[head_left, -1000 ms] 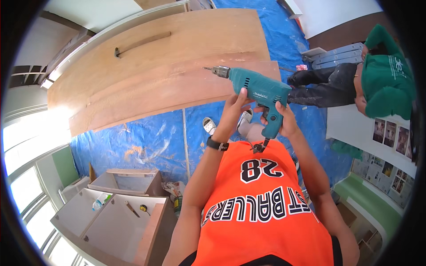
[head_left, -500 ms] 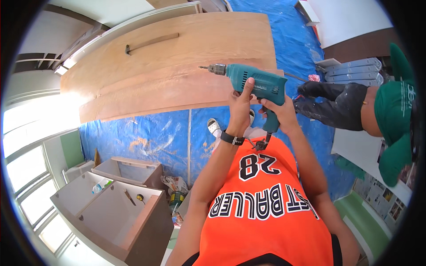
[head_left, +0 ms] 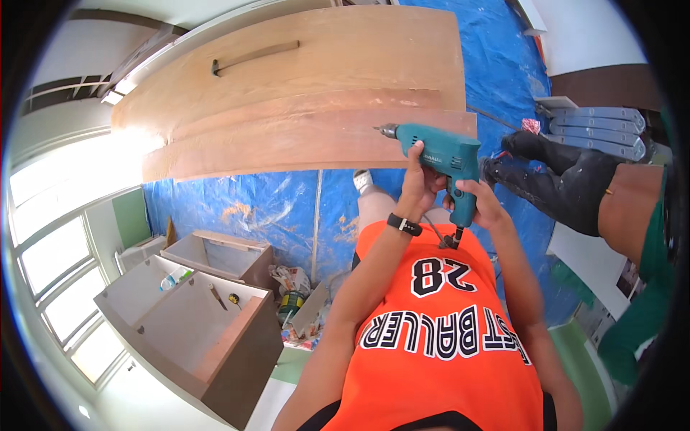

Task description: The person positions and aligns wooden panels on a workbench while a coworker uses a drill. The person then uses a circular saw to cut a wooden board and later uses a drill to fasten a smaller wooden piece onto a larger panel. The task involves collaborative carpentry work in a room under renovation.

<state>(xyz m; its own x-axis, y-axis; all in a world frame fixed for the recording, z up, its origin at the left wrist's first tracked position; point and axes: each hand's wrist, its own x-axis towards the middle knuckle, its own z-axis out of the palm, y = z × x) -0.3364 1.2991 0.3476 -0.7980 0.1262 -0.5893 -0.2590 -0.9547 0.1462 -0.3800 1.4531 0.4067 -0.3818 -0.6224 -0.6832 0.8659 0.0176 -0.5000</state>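
Note:
A teal power drill [head_left: 440,152] is held in front of my orange jersey, its metal chuck and bit pointing left. My left hand [head_left: 419,178], below a black wristband, is closed under the drill's body with the thumb on its near side. My right hand [head_left: 483,204] is closed at the drill's handle near the trigger; some of its fingers are hidden behind. From the handle's bottom a dark cord hangs against the jersey, with a dark chuck key or similar small part [head_left: 450,243] by it, hard to make out.
Beyond the drill lie large plywood sheets [head_left: 345,65] with a hammer [head_left: 255,57] on top. Blue sheeting [head_left: 251,212] covers the floor. Open cabinet boxes [head_left: 194,337] stand at left, holding a tape measure [head_left: 233,298]. A person in dark trousers [head_left: 568,183] is close by at right.
The drill and both hands sit farther right and slightly lower in the view. My right hand has slid down toward the drill's handle. The whole scene has shifted right as my head turned.

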